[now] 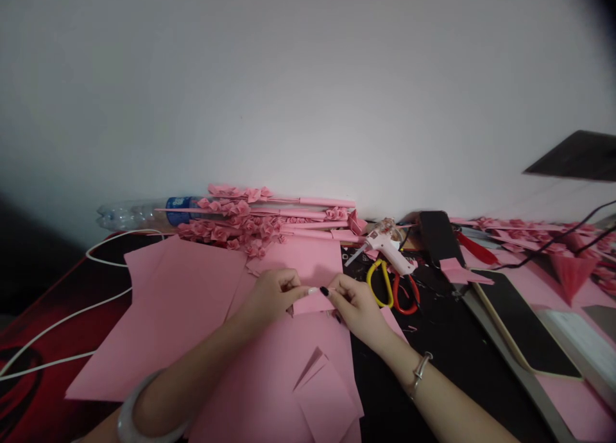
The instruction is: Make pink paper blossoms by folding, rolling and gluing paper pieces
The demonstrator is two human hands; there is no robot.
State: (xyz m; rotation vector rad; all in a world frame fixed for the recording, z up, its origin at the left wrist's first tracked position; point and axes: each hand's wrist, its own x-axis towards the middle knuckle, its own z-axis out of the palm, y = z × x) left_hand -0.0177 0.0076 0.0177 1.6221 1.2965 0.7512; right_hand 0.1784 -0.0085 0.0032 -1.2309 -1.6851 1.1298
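Observation:
A small folded piece of pink paper [312,304] is pinched between both hands above the pink sheets. My left hand [279,292] grips its left end, thumb along the top edge. On the other end, my right hand [353,302] is closed, its dark-nailed thumb pressing the upper corner. Under the hands lie large pink sheets [269,372]. Nearer to me rests a small stack of cut pink pieces [330,398], one corner curling up. The fingers behind the held paper are partly hidden.
A white glue gun [389,250] lies behind yellow-and-red-handled scissors [382,282]. Paper flowers [250,228] and a plastic bottle [135,214] line the wall. More pink sheets [183,302] are at left beside a white cable [62,307]. A phone [440,234] and a tablet [524,321] sit at right.

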